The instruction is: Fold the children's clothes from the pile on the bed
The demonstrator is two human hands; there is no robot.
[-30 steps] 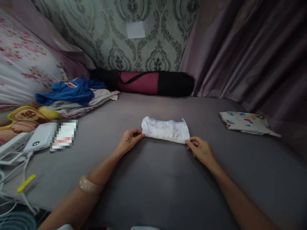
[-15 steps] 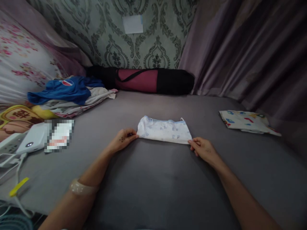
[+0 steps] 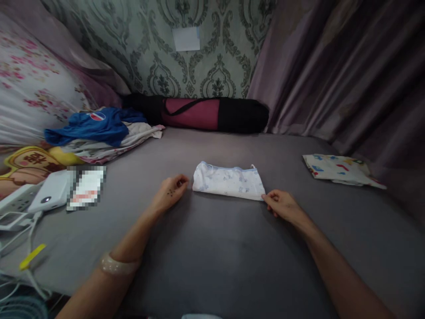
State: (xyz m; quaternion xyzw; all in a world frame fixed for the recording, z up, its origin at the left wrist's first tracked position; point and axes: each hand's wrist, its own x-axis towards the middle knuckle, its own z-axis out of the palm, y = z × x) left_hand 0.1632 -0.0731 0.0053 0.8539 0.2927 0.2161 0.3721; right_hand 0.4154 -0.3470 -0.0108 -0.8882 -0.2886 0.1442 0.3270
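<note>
A folded white cloth garment (image 3: 229,180) with a pale blue print and blue trim lies on the grey sheet. Small loops stick up along its far edge. My right hand (image 3: 282,205) pinches its near right corner between thumb and fingers. Just off the left end, with a small gap to the cloth, is my left hand (image 3: 171,191). Its fingers are curled in with nothing in them, and dark dots mark its back.
Farther right lies another folded printed cloth (image 3: 340,169). A long black and maroon bag (image 3: 192,114) rests against the wall. On the left are a blue garment (image 3: 96,128), a white device (image 3: 53,190) with cables, a blurred-out packet (image 3: 86,188) and a yellow tie (image 3: 32,257).
My left hand has let go of the garment's left corner and drawn slightly away from it. My right hand keeps its pinch. The view has shifted a little.
</note>
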